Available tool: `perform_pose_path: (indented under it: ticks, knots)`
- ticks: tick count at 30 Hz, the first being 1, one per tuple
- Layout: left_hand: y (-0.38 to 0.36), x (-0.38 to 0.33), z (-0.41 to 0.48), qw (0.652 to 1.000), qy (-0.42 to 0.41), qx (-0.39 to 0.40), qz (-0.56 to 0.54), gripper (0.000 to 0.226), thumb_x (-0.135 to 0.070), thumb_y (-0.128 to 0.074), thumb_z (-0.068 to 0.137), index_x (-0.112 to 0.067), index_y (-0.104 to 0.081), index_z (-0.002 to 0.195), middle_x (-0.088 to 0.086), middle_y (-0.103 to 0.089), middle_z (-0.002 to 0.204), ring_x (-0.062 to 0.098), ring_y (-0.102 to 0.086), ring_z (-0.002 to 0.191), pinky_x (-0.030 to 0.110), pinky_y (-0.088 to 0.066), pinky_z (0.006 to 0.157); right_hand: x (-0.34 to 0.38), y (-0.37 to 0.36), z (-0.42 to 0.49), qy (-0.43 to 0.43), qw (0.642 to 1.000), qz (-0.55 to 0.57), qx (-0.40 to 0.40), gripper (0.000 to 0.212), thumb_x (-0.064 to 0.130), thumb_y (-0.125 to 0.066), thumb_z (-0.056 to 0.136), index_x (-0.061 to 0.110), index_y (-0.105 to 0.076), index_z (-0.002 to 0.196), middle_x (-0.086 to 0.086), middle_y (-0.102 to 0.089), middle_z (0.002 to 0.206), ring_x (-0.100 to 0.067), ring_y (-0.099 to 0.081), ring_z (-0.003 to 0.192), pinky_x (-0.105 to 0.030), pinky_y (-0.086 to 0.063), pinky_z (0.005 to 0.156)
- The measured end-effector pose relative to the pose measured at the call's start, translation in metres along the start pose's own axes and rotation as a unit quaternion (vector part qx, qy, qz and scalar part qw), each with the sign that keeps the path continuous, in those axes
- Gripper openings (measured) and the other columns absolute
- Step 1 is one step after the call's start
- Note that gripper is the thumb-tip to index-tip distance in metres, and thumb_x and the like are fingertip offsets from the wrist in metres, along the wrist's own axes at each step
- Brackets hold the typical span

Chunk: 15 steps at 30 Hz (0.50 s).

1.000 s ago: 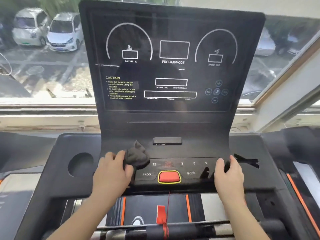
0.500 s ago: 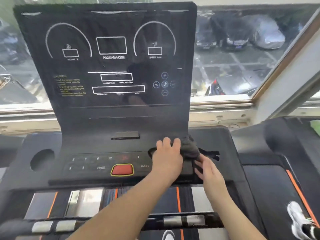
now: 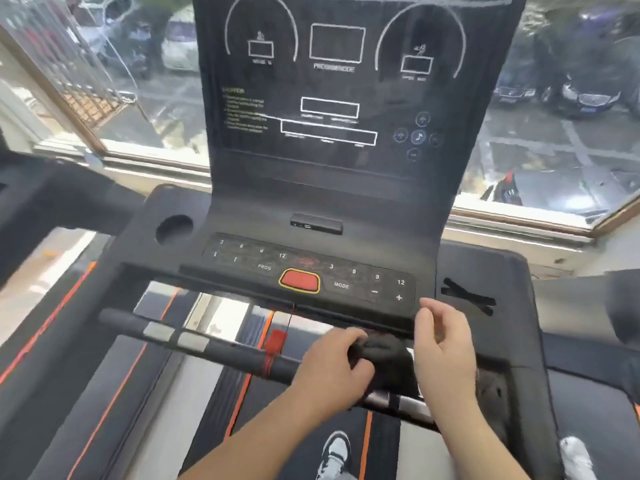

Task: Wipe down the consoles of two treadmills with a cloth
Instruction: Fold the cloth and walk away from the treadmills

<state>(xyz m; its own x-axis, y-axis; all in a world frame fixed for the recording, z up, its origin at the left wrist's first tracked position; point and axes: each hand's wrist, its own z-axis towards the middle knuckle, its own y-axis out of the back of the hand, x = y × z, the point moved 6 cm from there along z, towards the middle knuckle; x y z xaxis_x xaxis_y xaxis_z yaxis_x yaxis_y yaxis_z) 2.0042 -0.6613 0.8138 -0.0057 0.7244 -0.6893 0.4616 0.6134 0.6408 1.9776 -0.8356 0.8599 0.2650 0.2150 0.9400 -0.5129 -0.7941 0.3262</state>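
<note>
Lower centre, the left hand (image 3: 332,372) clutched the cloth (image 3: 381,351) on the handlebar (image 3: 239,355) below the console (image 3: 311,268), the right hand (image 3: 446,358) loosely curled beside it, grip unclear, wiping seemingly unfinished.

Window sill (image 3: 512,220) well beyond right hand (image 3: 446,355), dark parked cars (image 3: 585,98) outside, up-right of it, white car (image 3: 180,46) far up-left of left hand (image 3: 332,372), grey-white sneaker (image 3: 334,452) below left hand, white shoe (image 3: 576,455) down-right of right hand
</note>
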Motion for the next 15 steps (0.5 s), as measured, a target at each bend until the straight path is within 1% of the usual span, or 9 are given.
perform_pose_path:
  ticks: [1,2,3,6,8,9,11,13,15]
  knots:
    - [0.013,0.010,-0.013,0.998,0.023,-0.025,-0.053,0.037,-0.030,-0.056,0.081,-0.033,-0.067,0.116,-0.013,-0.069,0.108,0.007,-0.061,0.104,0.020,-0.048,0.091,0.008,-0.013,-0.011,0.024,0.999,-0.005,0.023,0.020,0.015,-0.056,0.105,0.031,-0.067,0.105,0.008,-0.067,0.108,0.003,-0.063,0.094,-0.024,-0.054,0.085]
    - [0.028,0.021,-0.028,0.992,0.045,-0.053,-0.107,0.034,-0.026,-0.057,0.080,-0.033,-0.069,0.112,-0.016,-0.071,0.103,0.002,-0.062,0.098,0.013,-0.047,0.086,0.017,-0.030,-0.024,0.041,0.997,-0.005,0.061,0.021,0.015,-0.057,0.104,0.032,-0.069,0.103,0.007,-0.070,0.105,-0.002,-0.066,0.096,-0.029,-0.054,0.087]
    - [0.044,0.034,-0.044,0.982,0.066,-0.087,-0.154,0.033,-0.024,-0.058,0.079,-0.035,-0.070,0.108,-0.018,-0.072,0.098,-0.001,-0.063,0.093,0.008,-0.046,0.081,0.027,-0.049,-0.038,0.060,0.992,-0.009,0.109,0.020,0.015,-0.058,0.103,0.031,-0.071,0.102,0.007,-0.072,0.103,-0.006,-0.067,0.095,-0.029,-0.054,0.086]
    - [0.091,0.083,-0.106,0.935,0.130,-0.191,-0.270,0.030,-0.025,-0.063,0.079,-0.045,-0.069,0.099,-0.021,-0.075,0.094,-0.007,-0.066,0.089,0.009,-0.049,0.076,0.064,-0.109,-0.091,0.136,0.961,-0.036,0.239,0.014,0.019,-0.066,0.099,0.032,-0.070,0.104,0.012,-0.072,0.101,-0.005,-0.067,0.096,-0.015,-0.050,0.080]
    - [0.114,0.120,-0.158,0.890,0.164,-0.249,-0.344,0.030,-0.019,-0.070,0.083,-0.045,-0.071,0.096,-0.022,-0.076,0.088,-0.008,-0.069,0.082,0.009,-0.051,0.068,0.079,-0.153,-0.134,0.136,0.923,-0.048,0.356,0.017,0.025,-0.074,0.094,0.039,-0.070,0.102,0.015,-0.074,0.101,-0.002,-0.067,0.097,-0.011,-0.049,0.078]
    - [0.121,0.140,-0.185,0.863,0.174,-0.273,-0.388,0.032,-0.013,-0.072,0.084,-0.042,-0.073,0.098,-0.019,-0.078,0.087,-0.005,-0.071,0.080,0.010,-0.052,0.065,0.083,-0.177,-0.159,0.129,0.895,-0.063,0.422,0.016,0.029,-0.078,0.091,0.042,-0.072,0.099,0.016,-0.075,0.100,-0.002,-0.068,0.096,-0.012,-0.050,0.077]
    - [0.130,0.180,-0.246,0.807,0.185,-0.318,-0.463,0.035,-0.011,-0.077,0.079,-0.034,-0.074,0.105,-0.008,-0.080,0.094,0.008,-0.076,0.084,0.021,-0.057,0.067,0.082,-0.218,-0.210,0.145,0.837,-0.127,0.513,0.016,0.040,-0.082,0.086,0.044,-0.072,0.097,0.018,-0.076,0.097,0.000,-0.069,0.094,-0.022,-0.054,0.081]
    - [0.130,0.218,-0.311,0.761,0.181,-0.354,-0.513,0.047,-0.016,-0.081,0.071,-0.026,-0.071,0.116,0.005,-0.080,0.106,0.021,-0.077,0.094,0.033,-0.061,0.076,0.083,-0.251,-0.272,0.179,0.779,-0.188,0.571,0.026,0.049,-0.083,0.083,0.027,-0.073,0.092,0.008,-0.075,0.091,-0.007,-0.068,0.091,-0.035,-0.055,0.088]
    - [0.124,0.253,-0.376,0.720,0.162,-0.377,-0.559,0.064,-0.017,-0.087,0.071,-0.022,-0.064,0.131,0.011,-0.075,0.123,0.031,-0.073,0.112,0.048,-0.059,0.095,0.090,-0.276,-0.346,0.215,0.723,-0.198,0.625,0.041,0.053,-0.080,0.083,0.014,-0.069,0.085,-0.006,-0.070,0.086,-0.019,-0.067,0.089,-0.042,-0.053,0.087]
